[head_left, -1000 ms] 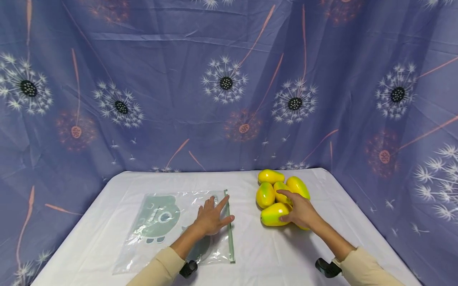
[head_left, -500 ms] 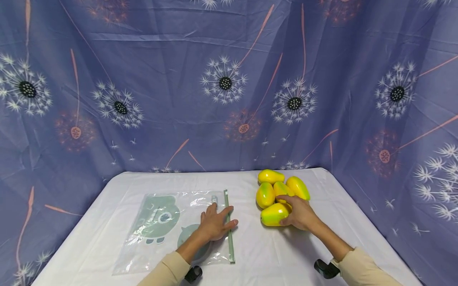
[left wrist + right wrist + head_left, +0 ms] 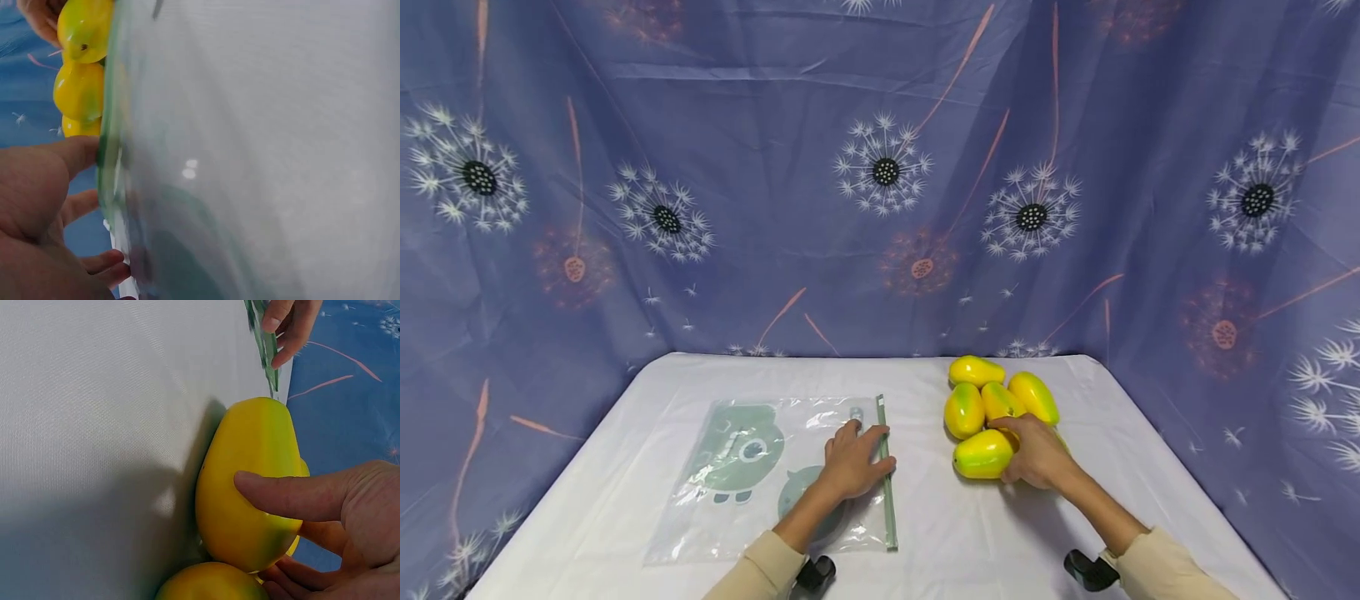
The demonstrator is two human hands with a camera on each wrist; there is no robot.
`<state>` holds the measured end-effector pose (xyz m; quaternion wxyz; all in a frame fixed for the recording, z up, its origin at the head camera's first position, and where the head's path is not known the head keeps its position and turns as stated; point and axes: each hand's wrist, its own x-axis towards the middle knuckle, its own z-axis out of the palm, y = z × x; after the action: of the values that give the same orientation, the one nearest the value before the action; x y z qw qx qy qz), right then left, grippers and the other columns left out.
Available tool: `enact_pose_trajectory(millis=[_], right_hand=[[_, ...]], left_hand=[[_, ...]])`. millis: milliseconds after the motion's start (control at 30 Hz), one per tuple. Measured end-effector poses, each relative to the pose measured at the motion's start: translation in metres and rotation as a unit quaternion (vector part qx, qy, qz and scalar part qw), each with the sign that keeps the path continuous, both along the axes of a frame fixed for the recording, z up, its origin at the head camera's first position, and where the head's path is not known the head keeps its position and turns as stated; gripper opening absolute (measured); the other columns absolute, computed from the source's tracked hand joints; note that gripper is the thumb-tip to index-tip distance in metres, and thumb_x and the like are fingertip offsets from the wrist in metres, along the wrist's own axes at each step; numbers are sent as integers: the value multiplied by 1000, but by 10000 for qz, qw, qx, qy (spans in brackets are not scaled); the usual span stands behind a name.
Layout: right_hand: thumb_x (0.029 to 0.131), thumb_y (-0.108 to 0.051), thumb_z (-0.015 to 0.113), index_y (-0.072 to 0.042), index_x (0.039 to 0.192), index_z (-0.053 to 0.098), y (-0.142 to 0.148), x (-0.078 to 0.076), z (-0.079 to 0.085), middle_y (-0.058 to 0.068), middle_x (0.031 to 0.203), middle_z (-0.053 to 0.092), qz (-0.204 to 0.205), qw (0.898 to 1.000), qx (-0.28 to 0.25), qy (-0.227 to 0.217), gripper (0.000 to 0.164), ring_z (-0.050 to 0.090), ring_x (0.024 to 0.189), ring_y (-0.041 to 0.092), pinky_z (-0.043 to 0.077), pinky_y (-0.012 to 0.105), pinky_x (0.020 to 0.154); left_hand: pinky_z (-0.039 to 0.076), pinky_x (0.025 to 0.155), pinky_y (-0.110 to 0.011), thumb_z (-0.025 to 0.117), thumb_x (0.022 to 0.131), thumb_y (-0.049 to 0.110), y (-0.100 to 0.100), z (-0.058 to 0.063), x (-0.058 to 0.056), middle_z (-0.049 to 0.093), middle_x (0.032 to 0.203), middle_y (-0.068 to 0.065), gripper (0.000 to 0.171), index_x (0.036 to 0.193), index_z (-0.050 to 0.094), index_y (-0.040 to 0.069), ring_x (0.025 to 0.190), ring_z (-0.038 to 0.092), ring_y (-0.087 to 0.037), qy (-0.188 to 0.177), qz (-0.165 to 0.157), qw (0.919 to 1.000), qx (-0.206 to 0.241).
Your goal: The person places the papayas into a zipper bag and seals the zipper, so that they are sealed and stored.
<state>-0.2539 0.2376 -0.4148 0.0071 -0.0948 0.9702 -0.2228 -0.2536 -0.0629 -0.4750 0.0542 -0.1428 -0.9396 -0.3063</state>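
Note:
In the head view, my right hand [image 3: 1037, 450] is at the nearest yellow-green mango [image 3: 985, 454] of a cluster. The right wrist view shows its thumb laid across this mango [image 3: 250, 487], other fingers reaching round behind. Another mango [image 3: 212, 584] lies against it. My left hand [image 3: 852, 467] rests over a clear plastic zip bag [image 3: 700, 525] printed with green cartoon animals. Its fingers are spread, thumb and index fingertip at the green zip strip [image 3: 889, 508]. The left wrist view shows the fingertips right at the strip's edge [image 3: 109, 144].
Several more mangoes [image 3: 964, 411] sit packed together behind the held one, on a white-covered table [image 3: 947, 533]. The bag lies flat on the left half. A blue dandelion-print curtain [image 3: 790, 208] hangs behind and along both sides.
My left hand has slid slightly right and toward me, onto the zip strip. My right hand has settled lower around the nearest mango. The head view has shifted a little.

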Motion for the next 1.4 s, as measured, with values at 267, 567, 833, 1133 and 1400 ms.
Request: enact_pose_trajectory(millis=[267, 567, 833, 1133, 1400], right_hand=[[53, -5, 96, -3, 122, 71, -1, 1, 3, 13, 115, 70, 8, 9999, -120, 62, 74, 58, 105, 31, 50, 57, 96], [57, -10, 97, -4, 124, 69, -8, 3, 14, 9, 114, 70, 203, 9996, -200, 86, 73, 57, 102, 28, 50, 52, 93], [60, -14, 96, -4, 125, 67, -21, 4, 15, 12, 118, 70, 256, 9992, -260, 166, 71, 61, 110, 34, 47, 57, 99], [65, -20, 94, -9, 127, 63, -36, 0, 16, 7, 108, 69, 29, 9976, -649, -237, 70, 62, 98, 23, 53, 48, 90], [68, -28, 91, -12, 129, 61, -50, -4, 20, 8, 112, 67, -92, 9909, -1243, -505, 70, 61, 99, 23, 53, 43, 87]], left_hand=[[38, 97, -62, 72, 82, 21, 0, 3, -5, 50, 138, -32, 54, 135, 66, 13, 129, 48, -45, -124, 372, 9992, 15], [39, 87, -54, 79, 70, 15, -1, 3, -12, 55, 125, -25, 61, 130, 67, 8, 119, 49, -41, -148, 696, 9966, 424], [51, 64, -36, 71, 70, 5, -9, 4, -14, 71, 83, -14, 50, 119, 71, -2, 71, 61, -23, -399, 327, 9956, 785], [47, 44, -27, 63, 76, -1, -14, 7, -16, 60, 51, 1, 41, 116, 71, -2, 37, 54, -8, -1050, 310, 9762, 1870], [55, 45, -28, 60, 78, -6, -18, 22, -16, 65, 66, -6, 40, 117, 70, -4, 42, 55, -10, -1614, 329, 9462, 2784]])
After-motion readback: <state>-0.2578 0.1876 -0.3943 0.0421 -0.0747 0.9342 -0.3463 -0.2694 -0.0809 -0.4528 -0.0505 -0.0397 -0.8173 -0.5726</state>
